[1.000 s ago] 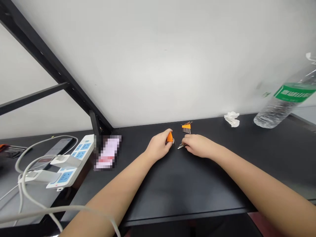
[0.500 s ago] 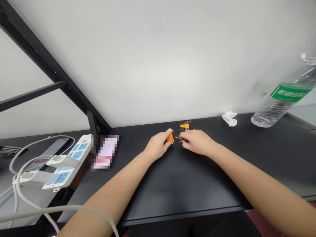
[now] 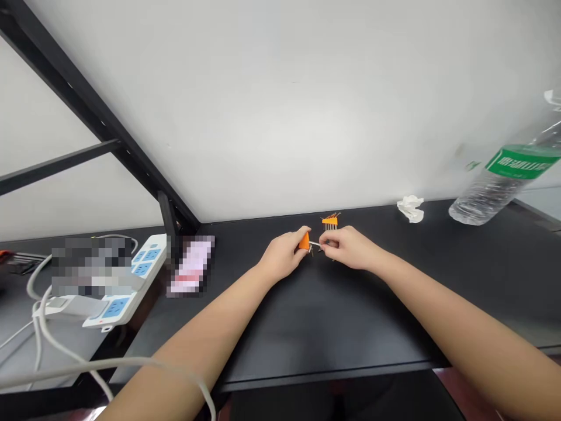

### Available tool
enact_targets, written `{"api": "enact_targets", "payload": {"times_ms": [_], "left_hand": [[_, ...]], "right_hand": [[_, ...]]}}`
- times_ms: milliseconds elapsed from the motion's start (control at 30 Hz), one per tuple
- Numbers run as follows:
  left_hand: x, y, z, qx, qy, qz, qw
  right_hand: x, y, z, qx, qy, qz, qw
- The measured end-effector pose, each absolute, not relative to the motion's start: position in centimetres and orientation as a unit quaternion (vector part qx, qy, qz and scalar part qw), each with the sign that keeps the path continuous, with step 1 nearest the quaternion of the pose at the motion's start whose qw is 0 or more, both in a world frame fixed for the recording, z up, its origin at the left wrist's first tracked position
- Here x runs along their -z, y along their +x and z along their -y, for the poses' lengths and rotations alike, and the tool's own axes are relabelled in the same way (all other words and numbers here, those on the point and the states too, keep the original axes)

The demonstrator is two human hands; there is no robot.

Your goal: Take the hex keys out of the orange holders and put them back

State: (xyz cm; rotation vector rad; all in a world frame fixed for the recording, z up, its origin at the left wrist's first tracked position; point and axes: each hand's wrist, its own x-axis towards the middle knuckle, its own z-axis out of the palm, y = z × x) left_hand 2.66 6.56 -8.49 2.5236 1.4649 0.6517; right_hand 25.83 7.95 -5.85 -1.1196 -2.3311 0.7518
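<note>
My left hand (image 3: 283,254) is closed around an orange hex key holder (image 3: 304,240), with short metal ends showing at its right side. Between the fingertips of my right hand (image 3: 348,248) is a thin silver hex key (image 3: 314,243), whose free end points left and meets the holder's edge. Whether it sits inside a slot is too small to tell. A few more metal pieces lie under my right fingertips, partly hidden. Just behind my right hand rests a second orange holder (image 3: 330,221) with several hex keys lined up in it.
A crumpled white tissue (image 3: 411,209) and a large clear bottle with a green label (image 3: 522,162) are at the back right. To the left are a blurred-out pink item (image 3: 191,266), a white power strip (image 3: 139,266), cables and a black metal frame (image 3: 131,169). A wall stands behind the black table (image 3: 333,327).
My right hand has lifted a hex key from the loose pieces on the table and brought its end leftward to the orange holder. My left hand keeps its hold; the view has shifted slightly.
</note>
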Motion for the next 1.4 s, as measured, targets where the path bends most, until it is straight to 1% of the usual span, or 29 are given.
{"api": "enact_targets", "payload": {"times_ms": [100,300,467,533,633,733,833,900,1000,1067,1133,1200,1233,1300,1400], "left_hand": [[8.5,2.6,-6.7,-0.219,0.844,-0.483,0.075],[8.4,2.5,-6.7,-0.200,0.863,-0.461,0.051],[8.5,2.6,-6.6,-0.223,0.863,-0.443,0.096],[8.4,2.8,-6.5,-0.240,0.855,-0.449,0.096],[8.2,3.4,-6.2,-0.241,0.864,-0.436,0.065],[8.0,3.9,-5.9,-0.244,0.868,-0.432,0.031],[8.2,3.8,-6.0,-0.246,0.848,-0.468,0.028],[8.5,3.5,-6.2,-0.244,0.835,-0.492,0.034],[8.7,3.3,-6.4,-0.244,0.831,-0.498,0.041],[8.8,3.3,-6.4,-0.245,0.833,-0.494,0.047],[8.8,3.3,-6.3,-0.242,0.832,-0.497,0.049],[8.8,3.2,-6.4,-0.233,0.830,-0.505,0.046],[8.8,3.1,-6.5,-0.229,0.829,-0.508,0.043],[8.9,2.9,-6.7,-0.225,0.826,-0.515,0.040],[9.1,2.8,-6.9,-0.226,0.823,-0.520,0.040]], "right_hand": [[5.8,25.9,-8.0,-0.329,-0.423,0.818,0.207],[5.5,26.4,-8.6,-0.431,-0.432,0.765,0.206],[5.9,26.6,-8.7,-0.511,-0.436,0.711,0.208],[6.4,26.0,-8.5,-0.558,-0.427,0.674,0.226],[7.4,24.5,-8.1,-0.622,-0.408,0.608,0.277],[8.0,23.3,-7.9,-0.641,-0.409,0.567,0.316],[7.8,23.2,-7.9,-0.641,-0.410,0.566,0.318],[7.5,23.6,-7.9,-0.620,-0.407,0.598,0.303],[6.9,24.4,-7.8,-0.548,-0.411,0.682,0.255],[6.5,25.0,-7.9,-0.455,-0.426,0.747,0.230],[6.3,25.7,-8.2,-0.326,-0.440,0.813,0.200],[6.2,26.3,-8.5,-0.214,-0.449,0.854,0.151],[6.3,26.6,-8.6,-0.182,-0.452,0.865,0.120],[6.4,26.7,-8.7,-0.155,-0.462,0.871,0.066],[6.6,26.4,-8.3,-0.131,-0.481,0.867,0.015]]}}
